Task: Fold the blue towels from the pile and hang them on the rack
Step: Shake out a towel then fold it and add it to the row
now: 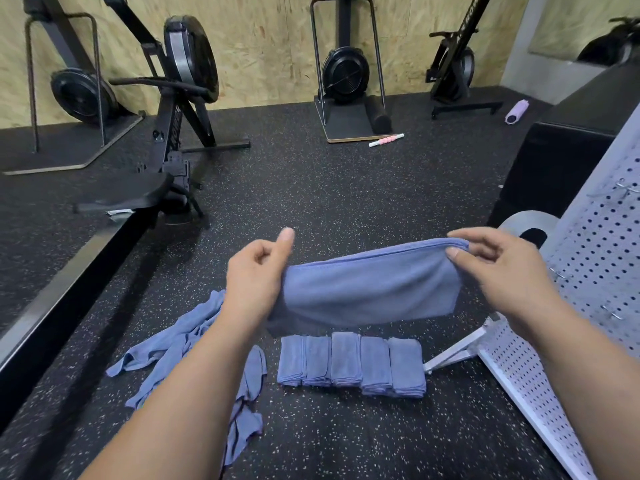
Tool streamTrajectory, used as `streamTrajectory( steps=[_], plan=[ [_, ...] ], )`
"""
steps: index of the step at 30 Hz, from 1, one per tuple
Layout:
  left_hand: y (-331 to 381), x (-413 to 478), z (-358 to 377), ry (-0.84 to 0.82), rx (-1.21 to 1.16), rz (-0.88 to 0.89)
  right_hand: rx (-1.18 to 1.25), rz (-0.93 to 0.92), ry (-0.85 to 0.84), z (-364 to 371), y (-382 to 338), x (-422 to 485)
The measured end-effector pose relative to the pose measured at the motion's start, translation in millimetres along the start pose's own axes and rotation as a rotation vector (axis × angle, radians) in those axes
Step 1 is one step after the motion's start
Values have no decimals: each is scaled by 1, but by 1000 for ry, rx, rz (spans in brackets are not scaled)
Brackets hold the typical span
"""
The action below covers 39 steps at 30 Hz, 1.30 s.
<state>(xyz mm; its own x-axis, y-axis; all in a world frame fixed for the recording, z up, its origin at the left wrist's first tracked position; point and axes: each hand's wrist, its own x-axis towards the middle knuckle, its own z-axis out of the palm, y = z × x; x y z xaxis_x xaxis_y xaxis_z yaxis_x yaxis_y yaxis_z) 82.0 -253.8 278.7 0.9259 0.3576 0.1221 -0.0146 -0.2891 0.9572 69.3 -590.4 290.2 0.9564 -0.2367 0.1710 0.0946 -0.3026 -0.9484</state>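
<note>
I hold a blue towel [370,289], folded in half, stretched out in the air between both hands. My left hand [254,271] grips its left end with curled fingers, thumb pointing up. My right hand [495,261] pinches the top right corner. Below it on the floor lies a row of several folded blue towels [351,365]. A loose pile of unfolded blue towels [180,344] lies to the left, partly hidden under my left forearm. The white perforated rack [585,271] with metal hooks leans at the right.
Black speckled rubber floor all around. A rowing machine [173,133] and its rail stand at the left. More black exercise machines line the wooden back wall. A black box [561,161] stands behind the rack. A pink roller stick [386,140] and a purple roller [516,111] lie on the far floor.
</note>
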Motion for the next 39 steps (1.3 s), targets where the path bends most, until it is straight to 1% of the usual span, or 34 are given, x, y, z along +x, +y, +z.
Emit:
streamTrajectory(
  steps=[2,3,5,6,7,8,9,10,11,12,13,14,15,16,18,19,21,23,26,29,31,32,33,35,37,39],
  plan=[
    [4,-5,-1,-231,-83,60,25,32,43,-2,2,2],
    [4,-5,-3,-356,-74,96,50,66,68,-4,5,5],
    [-1,-4,-6,-559,52,118,78,136,105,-10,7,9],
    [-5,-3,-5,-600,156,115,41,141,115,-12,8,10],
    [-11,-2,-4,-571,266,111,-48,117,128,-14,10,11],
    [-14,-2,-1,-496,347,104,-164,83,135,-15,11,11],
    [-16,-3,1,-382,389,96,-273,53,139,-14,11,9],
    [-17,-4,4,-267,367,79,-343,27,139,-13,11,7],
    [-16,-4,6,-173,273,54,-369,7,145,-10,10,5],
    [-13,-3,7,-104,140,38,-361,-11,163,-7,9,3],
    [-8,-4,7,-70,0,30,-335,-24,191,-2,8,2],
    [-1,-6,7,-58,-123,41,-293,-38,222,3,6,-1],
    [5,-9,6,-37,-195,92,-254,-47,254,9,4,-3],
    [11,-12,6,0,-209,180,-222,-59,290,14,1,-6],
    [19,-20,6,80,-153,338,-152,-87,366,22,-7,-11],
    [21,-23,7,118,-129,366,-123,-103,395,24,-12,-13],
    [21,-25,9,185,-78,357,-115,-123,410,24,-17,-13],
    [16,-22,8,215,0,303,-161,-101,386,23,-15,-11],
    [7,-13,8,192,94,166,-236,-12,313,21,-7,-9],
    [-6,-6,10,134,87,-45,-119,131,203,20,2,-9],
    [-12,-2,10,65,-10,-188,6,176,134,18,7,-6],
    [-14,-1,10,32,-66,-224,50,179,93,16,9,-5],
    [-14,0,10,19,-102,-227,77,174,56,14,10,-4],
    [-12,0,8,73,-131,-151,80,139,39,10,11,-1],
    [-9,1,6,145,-156,-47,85,88,102,7,9,0],
    [-7,1,4,160,-160,25,127,65,175,7,6,0]
  ],
)
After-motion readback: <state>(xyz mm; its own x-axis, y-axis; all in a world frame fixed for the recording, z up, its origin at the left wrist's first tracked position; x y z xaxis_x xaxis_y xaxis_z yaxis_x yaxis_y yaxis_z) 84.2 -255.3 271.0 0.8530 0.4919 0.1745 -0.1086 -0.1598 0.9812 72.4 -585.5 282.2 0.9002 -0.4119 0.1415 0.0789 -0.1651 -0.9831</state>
